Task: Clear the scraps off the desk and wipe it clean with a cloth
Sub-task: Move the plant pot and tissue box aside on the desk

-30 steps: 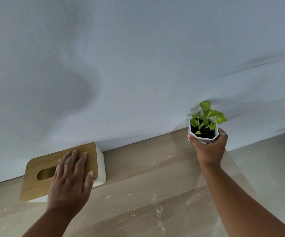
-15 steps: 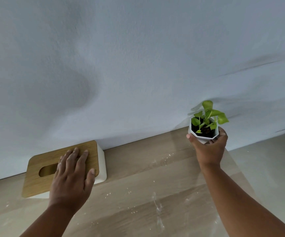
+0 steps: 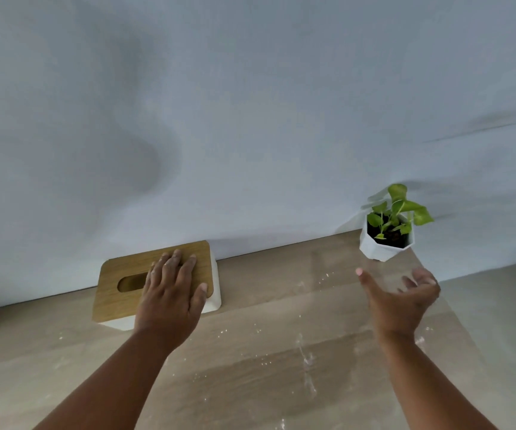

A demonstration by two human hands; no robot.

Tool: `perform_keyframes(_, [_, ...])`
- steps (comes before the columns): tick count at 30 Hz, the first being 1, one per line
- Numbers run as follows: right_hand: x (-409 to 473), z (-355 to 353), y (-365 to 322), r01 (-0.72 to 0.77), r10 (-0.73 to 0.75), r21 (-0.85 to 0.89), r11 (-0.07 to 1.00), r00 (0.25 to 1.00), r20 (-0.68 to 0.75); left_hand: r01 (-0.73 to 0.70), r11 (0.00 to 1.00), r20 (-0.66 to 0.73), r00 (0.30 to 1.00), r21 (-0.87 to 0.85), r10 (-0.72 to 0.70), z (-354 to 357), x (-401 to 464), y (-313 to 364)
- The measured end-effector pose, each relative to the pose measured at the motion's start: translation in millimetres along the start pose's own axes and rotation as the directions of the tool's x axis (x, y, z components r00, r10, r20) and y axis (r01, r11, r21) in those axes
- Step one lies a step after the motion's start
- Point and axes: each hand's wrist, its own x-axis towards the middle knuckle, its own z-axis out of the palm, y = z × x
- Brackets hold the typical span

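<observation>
The wooden desk (image 3: 266, 305) runs along a pale wall and is speckled with small white scraps (image 3: 306, 358) and smears. My left hand (image 3: 169, 293) rests flat on the wooden lid of a white tissue box (image 3: 120, 283) at the back left. A small green plant in a white faceted pot (image 3: 385, 240) stands at the desk's back right corner. My right hand (image 3: 402, 299) hovers just in front of the pot with its fingers spread, apart from it and holding nothing. No cloth is in view.
The pale wall (image 3: 250, 119) closes the desk's far side. The desk's right edge (image 3: 455, 321) falls away to a light floor (image 3: 504, 305) beyond the pot.
My right hand has set the plant pot down at the back right corner, let go of it and drawn back with fingers spread. My left hand still rests on the tissue box.
</observation>
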Motion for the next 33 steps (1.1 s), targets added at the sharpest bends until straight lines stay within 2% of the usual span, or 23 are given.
perform_keyframes(5, [-69.1, 15.8, -7.7, -0.026, 0.018, 0.032, 0.999, 0.973, 0.228, 0.015, 0.993, -0.002, 1.000, -0.115, -0.015, -8.0, 2.7, 0.5])
perform_keyframes(9, [-126.4, 33.0, -20.1, 0.038, -0.038, 0.009, 0.999, 0.915, 0.403, -0.010, 0.976, -0.015, 1.000, -0.216, 0.007, -15.2, 1.4, -7.9])
perform_keyframes(12, [-161.1, 51.8, -33.8, 0.086, -0.071, -0.008, 0.996, 0.862, 0.502, 0.005, 0.966, -0.042, 0.999, -0.259, -0.016, -21.2, -10.7, -29.8])
perform_keyframes(18, [-201.4, 90.0, -60.7, 0.252, -0.180, -0.002, 0.968, 0.699, 0.692, 0.136, 0.918, -0.135, 0.971, -0.372, -0.199, -31.9, -39.0, -95.7])
perform_keyframes(20, [-210.0, 102.6, -67.2, 0.244, -0.168, 0.000, 0.970, 0.667, 0.726, 0.198, 0.876, -0.109, 0.957, -0.440, -0.271, -33.0, -45.8, -118.4])
perform_keyframes(23, [-218.7, 117.2, -74.2, 0.186, -0.116, -0.006, 0.983, 0.641, 0.759, 0.293, 0.794, 0.014, 0.941, -0.532, -0.338, -28.9, -52.7, -144.5])
perform_keyframes(26, [-224.7, 127.4, -77.5, 0.141, -0.073, -0.020, 0.990, 0.629, 0.774, 0.330, 0.658, 0.119, 0.931, -0.676, -0.345, -24.0, -57.7, -155.4])
perform_keyframes(29, [-231.2, 134.0, -79.2, 0.090, -0.039, -0.022, 0.996, 0.622, 0.782, 0.325, 0.567, 0.138, 0.927, -0.757, -0.348, -21.6, -60.9, -153.2])
perform_keyframes(33, [-235.9, 137.1, -80.4, 0.086, -0.023, -0.044, 0.995, 0.651, 0.759, 0.309, 0.487, 0.130, 0.922, -0.817, -0.365, -24.2, -64.0, -146.3])
